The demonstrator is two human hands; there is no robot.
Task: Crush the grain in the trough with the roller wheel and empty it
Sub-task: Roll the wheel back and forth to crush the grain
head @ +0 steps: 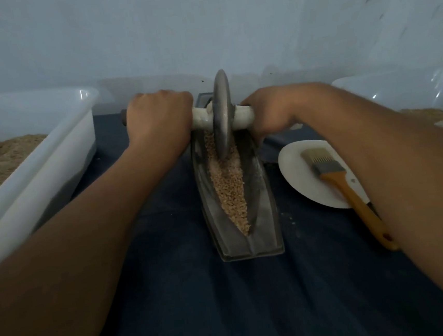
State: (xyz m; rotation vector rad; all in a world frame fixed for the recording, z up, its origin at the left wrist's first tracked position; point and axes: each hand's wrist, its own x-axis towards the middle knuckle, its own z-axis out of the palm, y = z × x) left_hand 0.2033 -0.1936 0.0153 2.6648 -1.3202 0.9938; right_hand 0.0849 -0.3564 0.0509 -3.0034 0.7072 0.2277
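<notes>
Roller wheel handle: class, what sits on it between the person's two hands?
In the head view, the grey roller wheel stands upright on the pale handle between the left hand and right hand, resting in the grain in the trough.

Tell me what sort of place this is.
Probably a small hand-milling work table: a roller wheel stands in a trough of grain, and a white tub of milled material sits alongside.

White tub [37,147] of husk-like stuff left; brush [343,183] lying on white plate [301,176] right; second tub [402,88] far right; dark cloth [201,305] underneath.
</notes>
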